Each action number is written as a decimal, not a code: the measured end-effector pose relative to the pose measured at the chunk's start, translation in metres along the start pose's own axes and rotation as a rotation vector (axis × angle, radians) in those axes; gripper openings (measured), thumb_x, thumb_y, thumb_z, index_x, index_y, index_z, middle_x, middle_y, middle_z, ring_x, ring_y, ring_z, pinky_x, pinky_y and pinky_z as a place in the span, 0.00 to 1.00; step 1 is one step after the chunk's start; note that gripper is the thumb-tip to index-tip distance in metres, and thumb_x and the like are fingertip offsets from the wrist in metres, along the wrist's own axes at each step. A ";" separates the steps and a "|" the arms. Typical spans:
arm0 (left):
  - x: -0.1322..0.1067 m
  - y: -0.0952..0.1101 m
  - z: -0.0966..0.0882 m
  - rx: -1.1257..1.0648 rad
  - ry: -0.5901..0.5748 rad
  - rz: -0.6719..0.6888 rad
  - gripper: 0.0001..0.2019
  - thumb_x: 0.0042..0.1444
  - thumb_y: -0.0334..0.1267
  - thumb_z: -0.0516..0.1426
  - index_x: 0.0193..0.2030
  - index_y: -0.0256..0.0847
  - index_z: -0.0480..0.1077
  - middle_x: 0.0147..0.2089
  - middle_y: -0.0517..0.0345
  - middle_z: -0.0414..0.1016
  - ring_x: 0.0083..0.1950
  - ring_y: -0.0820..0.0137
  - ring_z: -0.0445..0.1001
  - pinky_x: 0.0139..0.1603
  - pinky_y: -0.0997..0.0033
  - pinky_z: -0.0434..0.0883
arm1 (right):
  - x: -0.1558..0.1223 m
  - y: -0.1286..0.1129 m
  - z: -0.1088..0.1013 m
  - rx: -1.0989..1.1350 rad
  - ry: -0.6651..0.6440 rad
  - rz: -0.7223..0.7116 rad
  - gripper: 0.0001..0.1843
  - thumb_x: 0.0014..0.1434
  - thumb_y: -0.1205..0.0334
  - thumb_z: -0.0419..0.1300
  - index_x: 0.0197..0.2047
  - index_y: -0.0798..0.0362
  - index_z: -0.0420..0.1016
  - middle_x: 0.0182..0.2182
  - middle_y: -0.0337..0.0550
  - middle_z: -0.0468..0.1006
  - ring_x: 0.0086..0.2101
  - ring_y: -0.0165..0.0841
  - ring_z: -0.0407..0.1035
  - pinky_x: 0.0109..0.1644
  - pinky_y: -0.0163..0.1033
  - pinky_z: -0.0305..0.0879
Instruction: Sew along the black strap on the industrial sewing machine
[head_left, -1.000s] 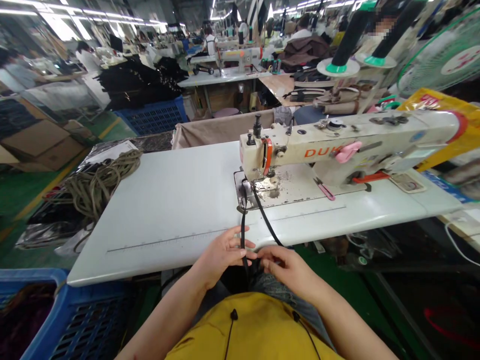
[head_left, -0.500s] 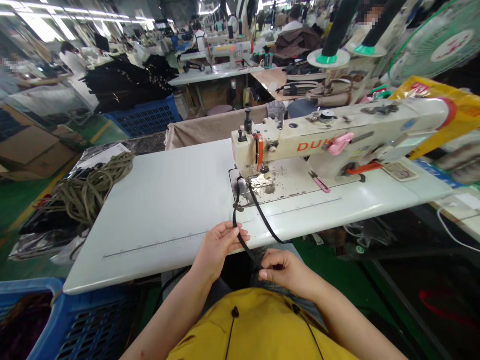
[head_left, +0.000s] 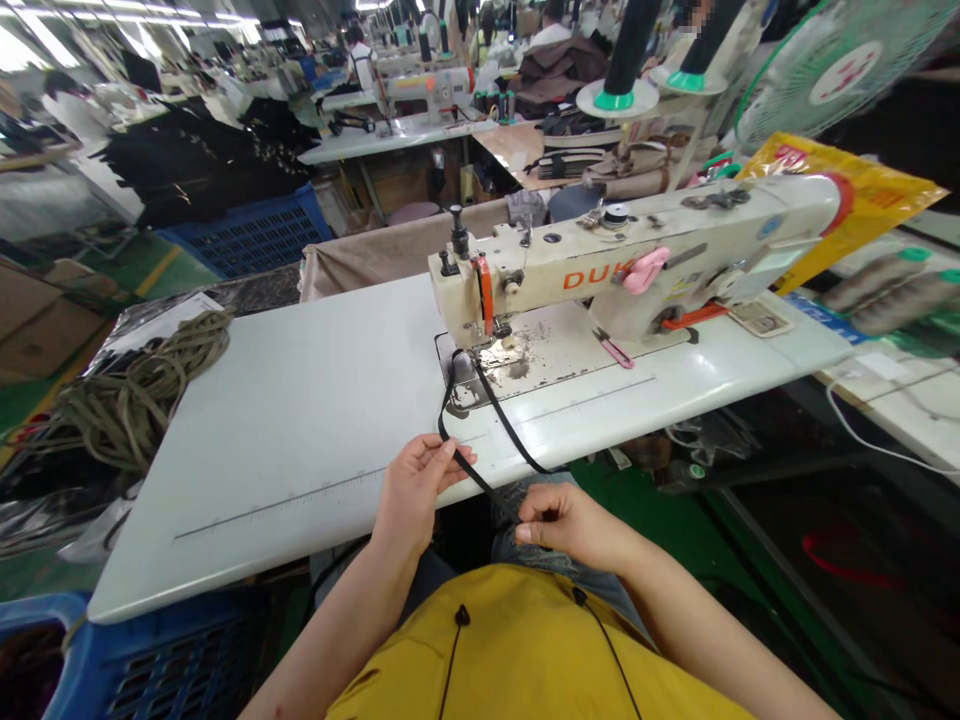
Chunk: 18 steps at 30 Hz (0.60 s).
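Observation:
A narrow black strap (head_left: 480,482) stretches between my two hands at the front edge of the white table. My left hand (head_left: 421,478) pinches it between thumb and fingers, just over the table edge. Lower and to the right, my right hand (head_left: 561,515) has closed on the strap over my lap. From my left hand the strap runs up to the needle area of the sewing machine (head_left: 525,290). A second length of black strap (head_left: 510,425) comes from there and drops over the front edge. Pink-handled thread snips (head_left: 615,348) lie on the machine bed.
Olive straps (head_left: 150,370) are heaped left of the sewing table (head_left: 300,400). A blue crate (head_left: 150,650) stands at the lower left. Thread cones (head_left: 630,60), a green fan (head_left: 840,75) and a yellow bag (head_left: 817,200) are at the right. Other people sit at machines behind.
The whole view has shifted, with the table and machine now further left in the picture. Both hands keep hold of the strap, which looks straighter between them.

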<state>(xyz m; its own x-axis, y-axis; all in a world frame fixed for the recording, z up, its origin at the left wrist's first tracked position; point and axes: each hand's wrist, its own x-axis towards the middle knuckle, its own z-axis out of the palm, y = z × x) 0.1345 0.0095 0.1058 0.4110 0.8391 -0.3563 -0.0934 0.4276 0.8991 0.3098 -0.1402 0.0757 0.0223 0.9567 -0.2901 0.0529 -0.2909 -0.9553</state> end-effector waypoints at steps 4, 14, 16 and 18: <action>0.000 0.002 0.001 -0.018 0.024 0.000 0.27 0.45 0.52 0.76 0.39 0.39 0.69 0.36 0.53 0.84 0.39 0.62 0.85 0.44 0.61 0.81 | 0.002 0.001 0.000 0.013 -0.012 0.036 0.30 0.51 0.31 0.71 0.27 0.53 0.75 0.25 0.36 0.68 0.29 0.31 0.60 0.35 0.37 0.56; 0.000 0.002 -0.001 0.025 0.018 0.017 0.26 0.47 0.52 0.74 0.40 0.41 0.67 0.38 0.55 0.84 0.40 0.64 0.84 0.39 0.66 0.80 | -0.003 0.000 -0.009 0.033 -0.033 0.076 0.29 0.50 0.34 0.72 0.28 0.54 0.74 0.24 0.35 0.68 0.27 0.28 0.59 0.32 0.35 0.55; 0.001 0.001 -0.002 0.022 0.019 0.025 0.26 0.47 0.52 0.75 0.39 0.40 0.68 0.38 0.55 0.84 0.40 0.64 0.84 0.41 0.65 0.80 | -0.005 0.000 -0.009 0.011 -0.021 0.077 0.29 0.50 0.35 0.72 0.28 0.54 0.75 0.24 0.34 0.68 0.26 0.28 0.58 0.32 0.35 0.54; 0.002 0.000 -0.002 0.011 0.020 0.028 0.26 0.46 0.52 0.75 0.39 0.39 0.69 0.37 0.54 0.84 0.40 0.65 0.83 0.42 0.65 0.80 | -0.006 0.001 -0.009 0.008 -0.014 0.079 0.28 0.50 0.36 0.73 0.29 0.54 0.76 0.24 0.34 0.69 0.26 0.28 0.60 0.32 0.35 0.55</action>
<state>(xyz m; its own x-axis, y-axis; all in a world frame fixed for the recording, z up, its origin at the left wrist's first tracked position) 0.1334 0.0122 0.1045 0.3897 0.8576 -0.3357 -0.0943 0.3998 0.9118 0.3186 -0.1459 0.0765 0.0126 0.9308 -0.3654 0.0436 -0.3656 -0.9298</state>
